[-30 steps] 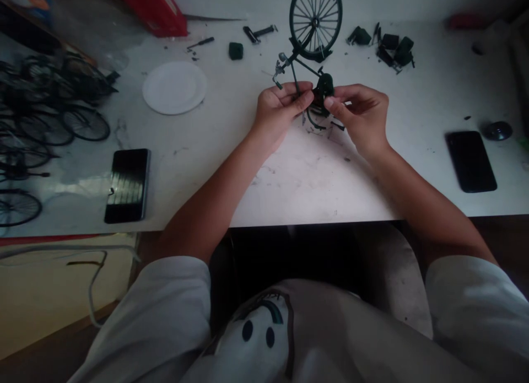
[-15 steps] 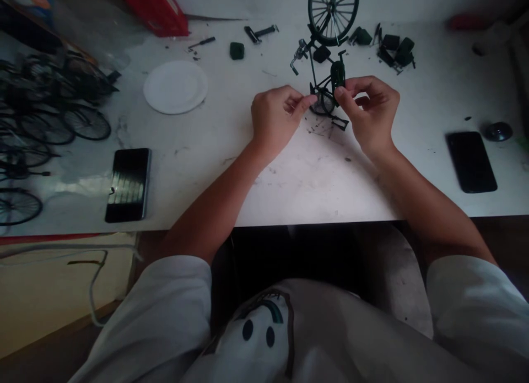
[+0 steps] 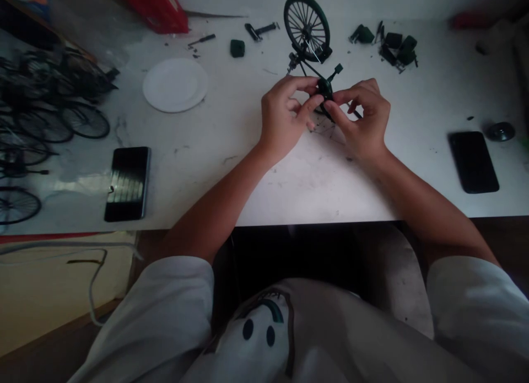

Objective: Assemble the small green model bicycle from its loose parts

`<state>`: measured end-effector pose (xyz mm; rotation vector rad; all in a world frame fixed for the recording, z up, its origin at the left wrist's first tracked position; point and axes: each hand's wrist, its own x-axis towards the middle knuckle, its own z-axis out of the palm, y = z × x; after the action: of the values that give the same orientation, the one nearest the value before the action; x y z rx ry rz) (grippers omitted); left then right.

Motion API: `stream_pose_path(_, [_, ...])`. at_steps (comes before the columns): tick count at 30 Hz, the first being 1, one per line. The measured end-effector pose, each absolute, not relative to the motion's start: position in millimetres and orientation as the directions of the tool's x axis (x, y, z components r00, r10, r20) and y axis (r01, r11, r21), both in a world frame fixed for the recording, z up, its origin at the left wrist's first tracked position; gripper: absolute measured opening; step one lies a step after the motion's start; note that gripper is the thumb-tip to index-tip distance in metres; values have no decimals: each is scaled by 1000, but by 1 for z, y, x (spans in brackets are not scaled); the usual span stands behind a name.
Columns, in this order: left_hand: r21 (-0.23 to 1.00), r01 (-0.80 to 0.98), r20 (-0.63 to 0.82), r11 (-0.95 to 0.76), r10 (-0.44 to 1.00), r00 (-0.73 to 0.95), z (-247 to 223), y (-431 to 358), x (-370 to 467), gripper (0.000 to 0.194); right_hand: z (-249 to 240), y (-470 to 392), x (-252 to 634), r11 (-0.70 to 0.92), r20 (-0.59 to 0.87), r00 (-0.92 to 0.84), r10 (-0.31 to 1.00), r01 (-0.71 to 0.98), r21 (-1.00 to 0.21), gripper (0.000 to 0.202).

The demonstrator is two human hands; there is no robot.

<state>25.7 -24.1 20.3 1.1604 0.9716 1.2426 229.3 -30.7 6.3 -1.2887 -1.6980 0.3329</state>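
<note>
A dark green model bicycle [image 3: 307,27] stands tilted on the table, its rear-most spoked wheel uppermost and the other end between my hands. My left hand [image 3: 287,110] pinches the frame from the left, fingers bent round its middle. From the right, my right hand [image 3: 363,110] grips the same bicycle with thumb and forefinger near the crank. A pedal [image 3: 339,69] sticks out above my fingertips. The lower wheel is mostly hidden behind both hands, so the exact part under each fingertip cannot be made out.
Several finished-looking model bicycles [image 3: 45,116] crowd the left side. A white plate [image 3: 175,85], a screwdriver [image 3: 202,40] and a small green block [image 3: 237,48] lie toward the back. Dark small parts [image 3: 399,49] are heaped at back right. Phones lie left [image 3: 127,184] and right [image 3: 474,161].
The bicycle has turned and tipped, its upper wheel shifting left and down. My left hand has moved slightly right, up against the frame's middle; my right hand has come slightly left.
</note>
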Motion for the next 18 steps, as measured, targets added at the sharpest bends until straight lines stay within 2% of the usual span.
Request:
stream_pose_path(5, [983,-182,47,-25,992,118,20,-21,21,32,9,-31,232,410,525,-52,849,693,-593,36])
stream_pose_path(11, [987,-156,51,-35,994,99,23,-21,26,49,20,-34,233,475,694,-67,717,776,-416,37])
stream_pose_path(14, [979,-204,8,28,985,173,23,-23,35,45,18,-31,237,464,675,-56,736,768,-442,37])
stream_pose_path(18, [931,-328,-84,160,969,232,22,-25,44,26,9,-27,240,438,573,-53,818,703,-560,34])
